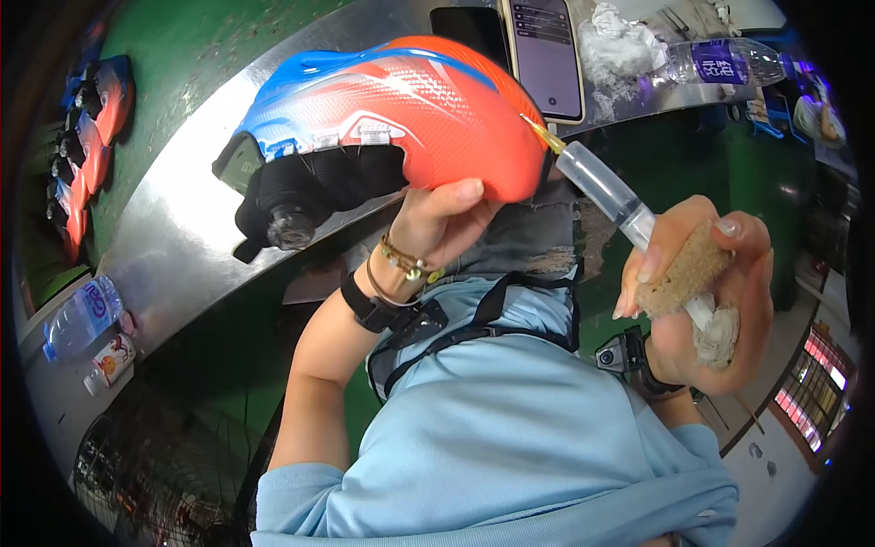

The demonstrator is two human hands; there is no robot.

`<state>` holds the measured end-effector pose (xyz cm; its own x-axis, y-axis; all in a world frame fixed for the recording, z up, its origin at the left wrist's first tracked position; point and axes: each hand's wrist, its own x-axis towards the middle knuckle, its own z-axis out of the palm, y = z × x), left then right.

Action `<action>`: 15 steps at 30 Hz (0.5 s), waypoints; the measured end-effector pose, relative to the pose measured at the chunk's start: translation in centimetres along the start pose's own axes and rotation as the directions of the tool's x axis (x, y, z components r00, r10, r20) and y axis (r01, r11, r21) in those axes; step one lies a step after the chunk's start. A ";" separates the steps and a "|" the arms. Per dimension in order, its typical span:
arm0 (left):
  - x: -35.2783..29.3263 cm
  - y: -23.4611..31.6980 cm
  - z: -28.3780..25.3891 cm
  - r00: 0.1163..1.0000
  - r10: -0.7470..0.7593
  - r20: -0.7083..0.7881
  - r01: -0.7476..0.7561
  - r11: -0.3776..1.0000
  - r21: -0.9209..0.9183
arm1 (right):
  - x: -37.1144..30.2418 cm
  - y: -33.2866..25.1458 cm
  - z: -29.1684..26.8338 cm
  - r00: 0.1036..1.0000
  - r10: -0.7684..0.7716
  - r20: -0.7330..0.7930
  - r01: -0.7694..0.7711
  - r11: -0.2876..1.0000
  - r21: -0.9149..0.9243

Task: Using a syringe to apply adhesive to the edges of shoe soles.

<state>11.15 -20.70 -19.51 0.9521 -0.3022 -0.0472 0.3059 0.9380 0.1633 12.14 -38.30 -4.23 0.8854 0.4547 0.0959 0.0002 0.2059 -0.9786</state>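
Note:
A red and blue sports shoe (pixel 428 109), with a black knit collar, is held on its side above the metal table. My left hand (pixel 447 214) grips it from below at the red end, thumb along the edge and the other fingers largely hidden. A clear syringe (pixel 597 182) slants up to the shoe, its thin yellowish tip at the edge of the red end. My right hand (pixel 697 292) is closed around the syringe and a brown sponge block (pixel 688 271). Whitish wrapping (pixel 717 337) covers the plunger end.
The metal table (pixel 187 191) curves across. Two phones, one dark (pixel 469 32) and one lit (pixel 547 59), lie behind the shoe. White fluff (pixel 620 50) and a water bottle (pixel 725 62) are at far right. Several similar shoes (pixel 91 150) and two bottles (pixel 82 317) (pixel 109 363) are at left.

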 end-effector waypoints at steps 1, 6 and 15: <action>0.6 -0.1 -0.1 1.000 0.006 -0.014 -0.005 0.997 0.074 | 0.0 -0.1 -0.1 1.000 -0.020 0.010 0.021 0.999 -0.032; 2.9 -0.3 0.1 0.999 0.049 -0.002 -0.049 0.998 0.037 | -0.3 -0.1 0.4 0.993 -0.032 -0.114 0.014 0.987 -0.158; 5.1 -0.6 0.4 0.992 0.126 -0.005 -0.126 0.992 0.025 | 0.0 0.8 0.5 0.996 -0.071 -0.050 0.049 0.935 -0.352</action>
<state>15.84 -22.85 -19.50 0.9830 -0.1809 -0.0312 0.1835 0.9640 0.1926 11.88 -37.70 -4.92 0.9052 0.3954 0.1559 0.2071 -0.0901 -0.9742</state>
